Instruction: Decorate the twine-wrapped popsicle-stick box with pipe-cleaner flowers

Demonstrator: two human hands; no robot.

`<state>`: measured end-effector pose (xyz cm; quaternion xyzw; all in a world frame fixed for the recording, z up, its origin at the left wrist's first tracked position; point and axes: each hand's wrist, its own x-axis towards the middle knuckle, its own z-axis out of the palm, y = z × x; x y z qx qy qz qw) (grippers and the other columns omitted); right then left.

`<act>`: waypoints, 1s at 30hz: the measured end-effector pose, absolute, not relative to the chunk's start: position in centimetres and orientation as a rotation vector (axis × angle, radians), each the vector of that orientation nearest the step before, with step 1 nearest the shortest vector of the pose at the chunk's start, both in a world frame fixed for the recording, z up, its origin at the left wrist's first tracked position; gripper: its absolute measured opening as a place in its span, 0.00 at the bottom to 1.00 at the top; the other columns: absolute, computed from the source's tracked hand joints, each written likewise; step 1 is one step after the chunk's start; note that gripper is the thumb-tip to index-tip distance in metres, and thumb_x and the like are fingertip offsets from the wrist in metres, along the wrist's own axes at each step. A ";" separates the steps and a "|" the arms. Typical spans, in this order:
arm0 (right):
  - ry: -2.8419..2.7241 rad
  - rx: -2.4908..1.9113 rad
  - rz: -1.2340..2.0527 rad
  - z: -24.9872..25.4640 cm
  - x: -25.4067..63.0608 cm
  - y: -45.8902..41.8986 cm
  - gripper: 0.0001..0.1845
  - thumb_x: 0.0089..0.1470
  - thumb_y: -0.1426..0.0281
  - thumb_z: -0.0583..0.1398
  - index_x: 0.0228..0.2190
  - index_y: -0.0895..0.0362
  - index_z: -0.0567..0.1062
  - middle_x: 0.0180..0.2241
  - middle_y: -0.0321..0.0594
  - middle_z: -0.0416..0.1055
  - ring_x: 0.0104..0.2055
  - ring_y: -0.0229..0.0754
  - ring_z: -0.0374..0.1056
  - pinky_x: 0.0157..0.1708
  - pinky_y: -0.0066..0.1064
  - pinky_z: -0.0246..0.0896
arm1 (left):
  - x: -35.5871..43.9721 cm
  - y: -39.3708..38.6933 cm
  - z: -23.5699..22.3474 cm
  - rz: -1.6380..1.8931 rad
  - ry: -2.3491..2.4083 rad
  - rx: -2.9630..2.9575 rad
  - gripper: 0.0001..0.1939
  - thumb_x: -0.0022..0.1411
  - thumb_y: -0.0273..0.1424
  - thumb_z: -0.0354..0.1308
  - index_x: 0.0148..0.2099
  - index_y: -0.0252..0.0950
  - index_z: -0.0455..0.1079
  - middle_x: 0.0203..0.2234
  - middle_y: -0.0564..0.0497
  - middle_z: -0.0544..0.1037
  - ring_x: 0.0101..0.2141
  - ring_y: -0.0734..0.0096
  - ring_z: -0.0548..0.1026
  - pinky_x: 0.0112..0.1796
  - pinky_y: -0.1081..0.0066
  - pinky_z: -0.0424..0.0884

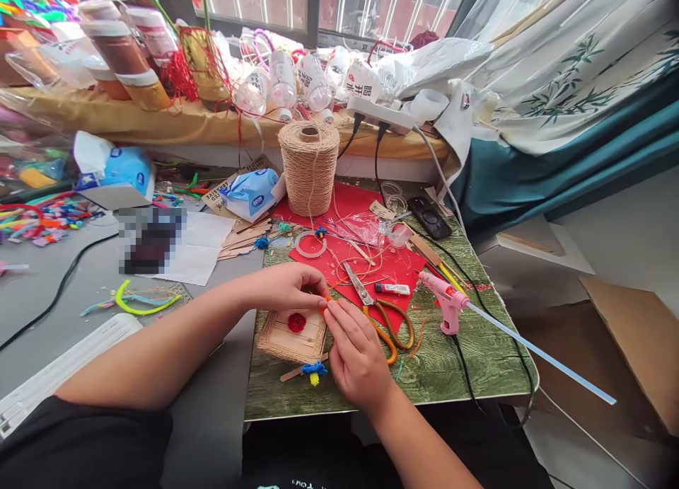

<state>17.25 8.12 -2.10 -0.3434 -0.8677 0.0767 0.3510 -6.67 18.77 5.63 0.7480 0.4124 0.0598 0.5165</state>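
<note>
My left hand (297, 287) and my right hand (354, 347) meet over the table, fingertips pinched together on a small orange piece (329, 299). Most of that piece is hidden by the fingers; it may be pipe cleaner. Just below the left hand lies a square panel of wooden craft sticks (283, 337), its edges wrapped in twine, with a red rose (297, 323) on it. A blue flower with a yellow part (314, 371) sits at the panel's lower corner, beside a loose craft stick (291, 374). Scissors with orange handles (379, 308) lie right of my hands.
A pink glue gun (450, 301) with a long glue stick rests at the right, its cord over the table edge. Behind stand a twine spool (309, 170) and a tissue pack (253, 193) near red sheets (355, 206). A small tube (392, 289) lies by the scissors.
</note>
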 end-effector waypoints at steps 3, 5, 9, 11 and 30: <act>-2.250 -0.897 0.210 -2.1 17.3 8.2 0.45 0.62 0.81 0.55 0.76 0.56 0.51 0.71 0.46 0.64 0.75 0.56 0.58 0.70 0.56 0.65 | -6.5 18.7 5.8 0.128 1.041 1.780 0.15 0.65 0.43 0.64 0.45 0.38 0.79 0.38 0.53 0.85 0.37 0.69 0.80 0.39 0.74 0.72; -2.251 -0.897 0.225 -2.2 17.4 8.2 0.45 0.62 0.82 0.55 0.76 0.55 0.51 0.71 0.46 0.64 0.75 0.56 0.58 0.70 0.56 0.64 | -6.4 18.6 5.8 0.133 1.055 1.749 0.15 0.64 0.44 0.64 0.45 0.38 0.79 0.37 0.53 0.85 0.35 0.70 0.80 0.37 0.74 0.72; -2.200 -0.891 0.306 -2.2 17.6 7.6 0.45 0.62 0.81 0.56 0.76 0.50 0.53 0.72 0.45 0.63 0.75 0.57 0.58 0.70 0.58 0.64 | -6.1 18.2 6.0 0.148 1.083 1.731 0.13 0.63 0.41 0.65 0.44 0.38 0.79 0.35 0.53 0.85 0.33 0.71 0.80 0.34 0.75 0.72; -2.067 -0.943 0.395 -1.9 17.5 7.4 0.43 0.62 0.79 0.59 0.74 0.46 0.57 0.72 0.46 0.61 0.74 0.59 0.59 0.69 0.60 0.65 | -6.0 18.0 6.1 0.155 1.106 1.725 0.11 0.62 0.38 0.65 0.43 0.38 0.79 0.33 0.54 0.85 0.32 0.71 0.80 0.33 0.75 0.72; -1.213 -1.086 1.160 -1.7 13.1 9.7 0.11 0.63 0.62 0.67 0.44 0.54 0.80 0.49 0.48 0.77 0.53 0.49 0.76 0.57 0.46 0.74 | -6.1 18.2 6.0 0.165 1.112 1.715 0.11 0.60 0.38 0.65 0.41 0.39 0.80 0.32 0.55 0.85 0.30 0.71 0.79 0.33 0.75 0.71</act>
